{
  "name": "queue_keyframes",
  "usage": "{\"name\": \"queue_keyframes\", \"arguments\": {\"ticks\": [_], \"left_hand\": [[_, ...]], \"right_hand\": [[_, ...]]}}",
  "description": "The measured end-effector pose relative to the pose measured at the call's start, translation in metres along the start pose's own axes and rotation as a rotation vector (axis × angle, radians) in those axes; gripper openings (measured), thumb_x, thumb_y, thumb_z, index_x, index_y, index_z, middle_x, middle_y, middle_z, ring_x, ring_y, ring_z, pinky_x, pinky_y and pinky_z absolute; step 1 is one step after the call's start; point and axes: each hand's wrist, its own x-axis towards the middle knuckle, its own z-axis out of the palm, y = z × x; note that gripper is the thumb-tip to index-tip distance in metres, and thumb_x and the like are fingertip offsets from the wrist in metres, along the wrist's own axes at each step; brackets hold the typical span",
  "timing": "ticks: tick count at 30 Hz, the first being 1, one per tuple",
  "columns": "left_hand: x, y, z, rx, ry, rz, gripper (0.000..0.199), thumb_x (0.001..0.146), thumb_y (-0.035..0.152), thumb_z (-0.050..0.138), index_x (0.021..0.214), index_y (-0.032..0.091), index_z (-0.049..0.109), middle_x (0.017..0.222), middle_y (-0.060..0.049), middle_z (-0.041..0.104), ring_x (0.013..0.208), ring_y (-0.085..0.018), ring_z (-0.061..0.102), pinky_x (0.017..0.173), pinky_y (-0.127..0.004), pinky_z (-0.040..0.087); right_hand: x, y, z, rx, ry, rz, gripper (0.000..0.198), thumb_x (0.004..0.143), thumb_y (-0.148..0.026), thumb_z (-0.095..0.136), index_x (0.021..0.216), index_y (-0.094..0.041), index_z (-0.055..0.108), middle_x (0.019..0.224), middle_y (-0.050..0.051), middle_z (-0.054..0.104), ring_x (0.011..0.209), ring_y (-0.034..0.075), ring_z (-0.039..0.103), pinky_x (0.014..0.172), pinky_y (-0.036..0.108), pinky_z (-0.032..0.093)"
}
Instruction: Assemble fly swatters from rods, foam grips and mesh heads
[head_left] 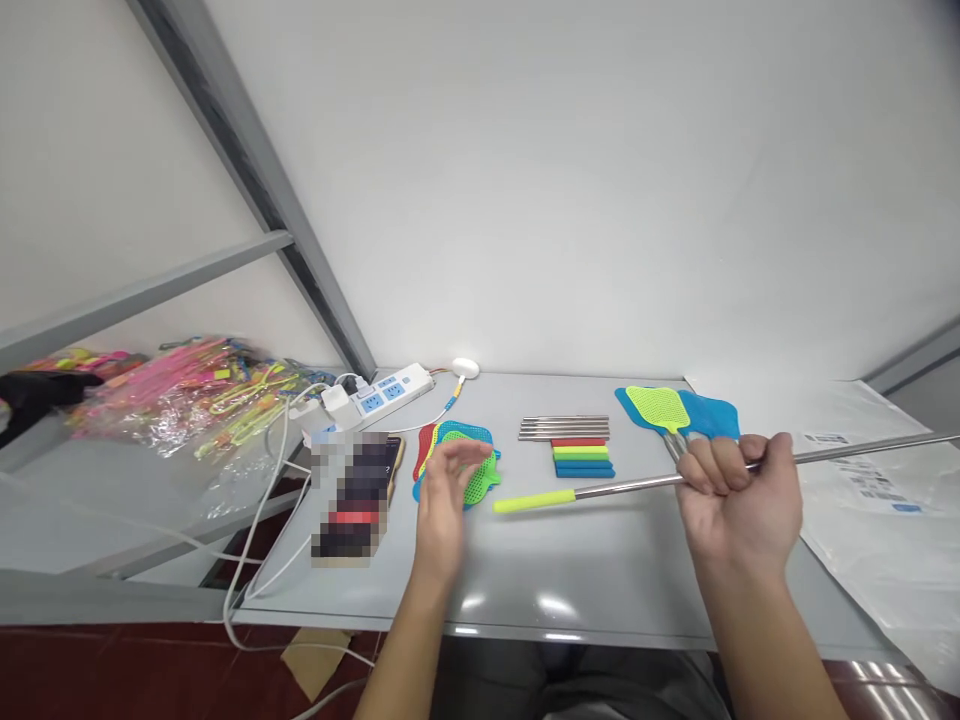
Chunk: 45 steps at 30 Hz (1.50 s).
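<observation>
My right hand (742,500) is closed around a long thin metal rod (630,485), which has a yellow-green grip (534,501) at its left end. The rod runs out of view on the right. My left hand (444,500) hangs open, fingers stretched out and bent, over a pile of fly swatter heads (480,485) in green, blue, red and yellow. Whether its fingertips touch the pile I cannot tell. Between the hands lie several short metal rods (564,428) in a row, with coloured grips (583,467) just below them. Beyond my right hand are fly swatters (660,407) with green and blue heads.
A pixelated phone (360,500) lies left of my left hand. Behind it stand a white power strip (386,395) and a small white device (466,368) with cables. White plastic sheeting (885,490) covers the right side. Bagged colourful items (202,390) fill the left shelf.
</observation>
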Motion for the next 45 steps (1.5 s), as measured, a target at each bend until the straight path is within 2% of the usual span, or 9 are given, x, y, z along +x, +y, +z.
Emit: {"name": "queue_keyframes", "arguments": {"ticks": [4,14,17,22,30,34,37,41,45], "left_hand": [[0.000,-0.004,0.009,-0.378,-0.104,-0.274,0.067,0.091,0.072,0.014,0.098,0.019,0.055,0.098,-0.011,0.068,0.099,-0.025,0.064,0.090,-0.048,0.049],[-0.043,0.011,0.086,-0.518,-0.169,-0.308,0.073,0.089,0.074,0.014,0.081,0.017,0.059,0.077,-0.008,0.062,0.077,-0.021,0.061,0.078,-0.040,0.051],[-0.045,0.009,0.097,-0.420,-0.112,-0.303,0.064,0.092,0.071,0.022,0.084,0.018,0.058,0.081,-0.006,0.062,0.073,-0.017,0.058,0.070,-0.032,0.050],[-0.050,0.005,0.116,0.013,-0.388,-0.527,0.040,0.090,0.056,0.052,0.080,0.017,0.056,0.060,0.004,0.048,0.048,-0.008,0.041,0.047,-0.020,0.032],[-0.050,0.000,0.173,-0.385,-0.092,-0.515,0.048,0.091,0.062,0.043,0.081,0.017,0.056,0.080,-0.002,0.051,0.070,-0.013,0.047,0.063,-0.025,0.047],[-0.042,-0.002,0.188,-0.424,-0.086,-0.502,0.051,0.089,0.066,0.041,0.078,0.019,0.054,0.074,0.000,0.047,0.065,-0.012,0.044,0.060,-0.024,0.046],[-0.038,-0.003,0.188,-0.170,-0.253,-0.475,0.045,0.089,0.062,0.044,0.078,0.019,0.054,0.072,0.001,0.047,0.064,-0.013,0.045,0.059,-0.025,0.043],[-0.035,0.008,0.175,0.433,-0.682,-0.370,0.036,0.094,0.050,0.044,0.079,0.020,0.057,0.073,0.001,0.055,0.069,-0.015,0.048,0.064,-0.025,0.037],[-0.039,0.018,0.156,0.683,-0.811,-0.361,0.028,0.097,0.044,0.038,0.098,0.026,0.059,0.092,0.000,0.067,0.077,-0.018,0.057,0.066,-0.027,0.037]], "right_hand": [[-0.003,0.005,0.007,0.004,0.013,0.033,0.042,0.101,-0.037,0.038,0.063,-0.021,0.036,0.044,-0.008,0.019,0.041,0.009,0.014,0.036,0.022,0.015],[-0.024,-0.002,0.011,-0.039,-0.068,0.126,0.040,0.094,-0.044,0.053,0.066,-0.022,0.036,0.044,-0.011,0.018,0.041,0.008,0.010,0.035,0.022,0.013],[-0.022,-0.012,0.002,-0.039,-0.099,0.137,0.040,0.095,-0.046,0.051,0.066,-0.022,0.037,0.044,-0.011,0.019,0.042,0.009,0.010,0.036,0.022,0.015],[-0.009,-0.032,-0.024,0.025,-0.149,0.209,0.042,0.097,-0.045,0.047,0.064,-0.022,0.036,0.044,-0.010,0.017,0.043,0.009,0.009,0.037,0.021,0.015],[0.014,-0.058,-0.039,0.072,-0.046,0.180,0.043,0.096,-0.044,0.048,0.063,-0.022,0.032,0.045,-0.010,0.010,0.043,0.010,0.003,0.035,0.024,0.010],[0.025,-0.069,-0.041,0.087,-0.032,0.134,0.044,0.097,-0.044,0.048,0.063,-0.022,0.030,0.047,-0.011,0.009,0.044,0.010,0.002,0.035,0.023,0.010],[0.032,-0.071,-0.042,0.091,-0.029,0.142,0.043,0.097,-0.044,0.049,0.063,-0.022,0.032,0.047,-0.011,0.009,0.044,0.010,0.003,0.036,0.023,0.009],[0.021,-0.053,-0.038,0.035,-0.058,0.263,0.044,0.095,-0.048,0.050,0.063,-0.022,0.035,0.046,-0.011,0.014,0.043,0.009,0.007,0.036,0.022,0.013],[-0.006,-0.023,-0.035,0.003,-0.063,0.401,0.044,0.093,-0.050,0.052,0.062,-0.022,0.036,0.045,-0.011,0.019,0.043,0.008,0.011,0.037,0.021,0.021]]}}
